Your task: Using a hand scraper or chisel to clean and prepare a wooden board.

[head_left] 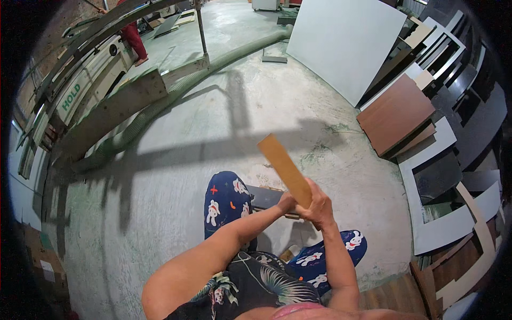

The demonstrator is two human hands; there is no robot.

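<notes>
Leafy shirt [288,282], 2 hands [319,207] (on tan strip [284,168])

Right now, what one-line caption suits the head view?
Right hand grips the near end of a long, flat, tan strip, left hand beside it, above a grey concrete floor.

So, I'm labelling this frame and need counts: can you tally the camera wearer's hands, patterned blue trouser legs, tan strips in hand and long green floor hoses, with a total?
Hands: 2 (left hand, right hand)
Blue trouser legs: 2
Tan strip: 1
Green hose: 1
Total: 6
</notes>
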